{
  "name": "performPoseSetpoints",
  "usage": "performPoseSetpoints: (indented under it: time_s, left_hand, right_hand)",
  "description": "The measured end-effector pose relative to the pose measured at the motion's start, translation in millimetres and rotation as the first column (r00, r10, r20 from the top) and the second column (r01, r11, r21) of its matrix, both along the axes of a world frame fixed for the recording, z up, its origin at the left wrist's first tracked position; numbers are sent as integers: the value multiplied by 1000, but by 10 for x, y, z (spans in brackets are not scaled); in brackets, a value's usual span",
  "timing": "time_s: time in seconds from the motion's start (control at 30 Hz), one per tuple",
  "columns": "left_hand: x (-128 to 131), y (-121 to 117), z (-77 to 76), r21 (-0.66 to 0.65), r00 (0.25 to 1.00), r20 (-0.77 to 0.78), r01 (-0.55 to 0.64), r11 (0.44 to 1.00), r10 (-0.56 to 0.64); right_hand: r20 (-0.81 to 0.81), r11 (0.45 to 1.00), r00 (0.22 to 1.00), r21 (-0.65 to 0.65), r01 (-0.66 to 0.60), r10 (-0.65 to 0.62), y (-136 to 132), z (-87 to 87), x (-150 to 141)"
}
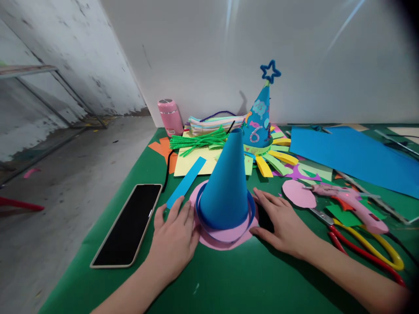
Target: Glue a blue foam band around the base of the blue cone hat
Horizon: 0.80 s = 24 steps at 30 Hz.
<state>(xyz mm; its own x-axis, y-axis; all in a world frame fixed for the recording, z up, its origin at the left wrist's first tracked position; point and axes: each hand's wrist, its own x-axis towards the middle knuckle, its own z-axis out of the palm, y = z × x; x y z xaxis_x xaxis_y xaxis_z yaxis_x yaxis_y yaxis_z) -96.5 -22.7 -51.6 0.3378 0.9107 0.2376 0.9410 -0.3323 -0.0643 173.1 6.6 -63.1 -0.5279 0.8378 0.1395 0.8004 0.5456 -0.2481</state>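
A blue paper cone [225, 183] stands upright in the middle of the table. Around its base runs a loose blue paper ring [252, 209], and under both lies a round pink paper disc [216, 244]. My left hand [173, 231] rests flat at the disc's left edge, fingers extended, the fingertips close to a blue paper strip [186, 183]. On the opposite side my right hand [281, 222] has its thumb and fingers apart, their tips at the edge of the disc and ring. Neither hand grasps anything that I can see.
A phone [127, 226] lies at left. Behind are a pink bottle [170, 117], green pipe cleaners [199, 140] and a decorated party hat [258, 117]. At right are a pink glue gun [353, 203], scissors [363, 248], a pink paper piece [297, 193] and a blue sheet [353, 157].
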Motion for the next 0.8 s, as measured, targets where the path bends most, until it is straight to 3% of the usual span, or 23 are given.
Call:
performPoseSetpoints:
  time_s: [0.1, 0.2, 0.3, 0.4, 0.6, 0.8]
  left_hand:
    - [16, -87, 30, 2, 996, 81, 26, 1000, -26]
    - [16, -108, 71, 99, 971, 232, 44, 994, -66]
    - [38, -100, 88, 190, 898, 369, 180, 965, -240]
    - [79, -111, 58, 193, 836, 398, 326, 926, -377]
    - [115, -160, -74, 204, 873, 396, 218, 954, -284]
    - [132, -155, -192, 284, 849, 414, 222, 933, -328]
  right_hand:
    - [-17, 999, 1000, 50, -21, 22, -99, 6, 114]
    - [-148, 990, 988, 137, -18, 39, -196, 38, 170]
    - [-236, 973, 952, 164, -160, 196, -243, 86, 122]
    - [-234, 955, 928, 141, -262, 289, -228, 97, 19]
    - [-257, 958, 925, 137, -252, 281, -145, 37, -70]
    - [-229, 952, 925, 118, -283, 303, -116, 6, -30]
